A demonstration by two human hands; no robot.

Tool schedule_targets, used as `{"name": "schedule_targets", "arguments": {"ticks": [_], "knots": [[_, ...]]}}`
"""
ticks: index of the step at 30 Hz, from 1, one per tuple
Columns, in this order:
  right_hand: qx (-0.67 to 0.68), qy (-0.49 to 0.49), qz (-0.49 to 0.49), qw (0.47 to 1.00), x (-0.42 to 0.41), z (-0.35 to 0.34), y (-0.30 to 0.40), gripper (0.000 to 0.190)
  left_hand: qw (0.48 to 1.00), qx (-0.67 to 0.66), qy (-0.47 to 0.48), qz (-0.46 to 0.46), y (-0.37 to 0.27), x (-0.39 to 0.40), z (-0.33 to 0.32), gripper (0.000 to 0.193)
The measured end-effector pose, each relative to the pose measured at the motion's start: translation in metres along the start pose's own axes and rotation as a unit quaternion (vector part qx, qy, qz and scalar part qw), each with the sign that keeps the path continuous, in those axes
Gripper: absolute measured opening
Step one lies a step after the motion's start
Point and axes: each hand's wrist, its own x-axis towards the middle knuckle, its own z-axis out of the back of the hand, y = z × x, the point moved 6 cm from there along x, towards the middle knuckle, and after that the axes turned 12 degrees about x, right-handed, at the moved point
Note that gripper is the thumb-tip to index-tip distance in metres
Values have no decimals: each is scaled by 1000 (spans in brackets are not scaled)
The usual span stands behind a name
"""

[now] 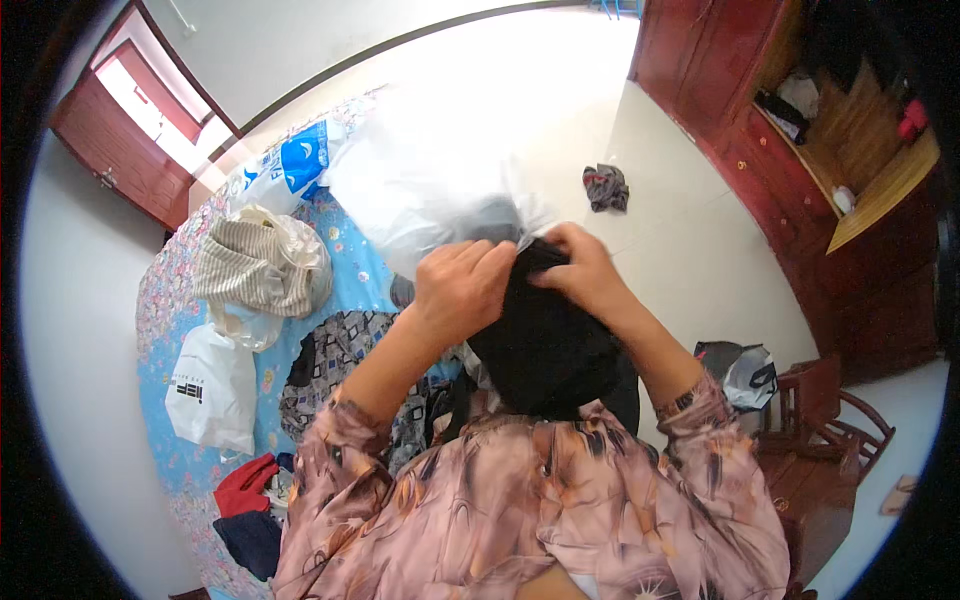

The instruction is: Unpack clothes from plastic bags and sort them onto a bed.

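A black cloth garment (544, 345) hangs in front of my body, spread between both hands. My left hand (465, 281) is closed at its upper left edge, with the fingertips hidden. My right hand (585, 266) pinches the upper right edge between thumb and fingers. Just beyond the hands lies a large whitish plastic bag (420, 202), blurred and washed out by glare, with something grey (487, 217) showing at its near side. Left of the garment, a grey patterned cloth (345, 360) is spread on the blue floral bed cover (349, 244).
On the bed are a striped cloth (247, 266) in a plastic bag, a blue-and-white bag (300, 161), a white bag with writing (214, 390), and red (246, 484) and navy (251, 541) clothes. A dark crumpled cloth (606, 187) lies on the floor. Right stand a wooden chair (814, 450) and a red cabinet (712, 67).
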Motion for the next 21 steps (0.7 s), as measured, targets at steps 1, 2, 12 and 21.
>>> {"name": "schedule_targets", "arguments": {"ticks": [1,2,12,21], "knots": [[111,-39,-37,992,-1,8,-12,32,1000,3,-3,4,2,-4,3,18],[124,-60,-38,990,-2,14,-16,31,1000,-1,-3,9,5,-8,6,18],[330,-33,-149,931,-15,-13,-37,28,996,-39,55,-62,-4,-10,16,21],[432,-30,-107,895,-44,-16,-32,31,987,-99,-72,105,41,-52,54,23]]}}
